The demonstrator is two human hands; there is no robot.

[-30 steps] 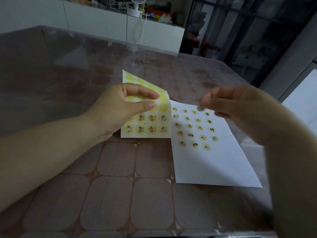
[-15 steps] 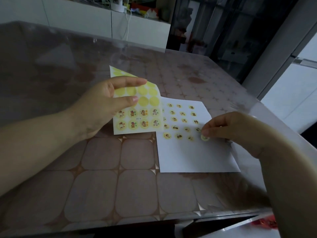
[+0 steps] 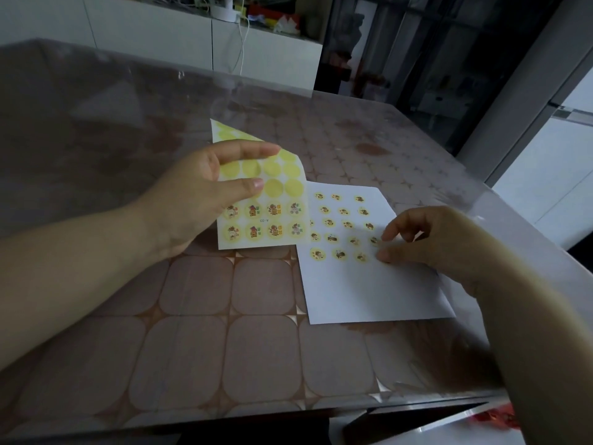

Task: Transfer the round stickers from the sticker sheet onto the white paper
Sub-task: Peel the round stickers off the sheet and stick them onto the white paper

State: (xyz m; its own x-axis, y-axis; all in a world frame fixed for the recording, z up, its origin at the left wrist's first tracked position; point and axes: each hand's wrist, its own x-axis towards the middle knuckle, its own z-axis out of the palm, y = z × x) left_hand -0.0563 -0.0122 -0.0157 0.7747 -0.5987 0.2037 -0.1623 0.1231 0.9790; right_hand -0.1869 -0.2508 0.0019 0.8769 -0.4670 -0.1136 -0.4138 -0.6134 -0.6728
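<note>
Left hand (image 3: 192, 200) pinches the sticker sheet (image 3: 282, 203), which overlaps the white paper's (image 3: 369, 290) left edge on the surface (image 3: 192, 332). Right hand (image 3: 433, 242) fingers are slightly apart, tips touching the paper beside the stuck round stickers (image 3: 329, 223).

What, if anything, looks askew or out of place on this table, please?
Only small things: the sticker sheet bends up off the table where the left hand pinches it, and its right edge overlaps the white paper, half hiding one sticker. Nothing looks spilled or torn.

One sticker sheet (image 3: 284, 176) bearing eight stickers (image 3: 273, 210), one white paper (image 3: 369, 290).
</note>
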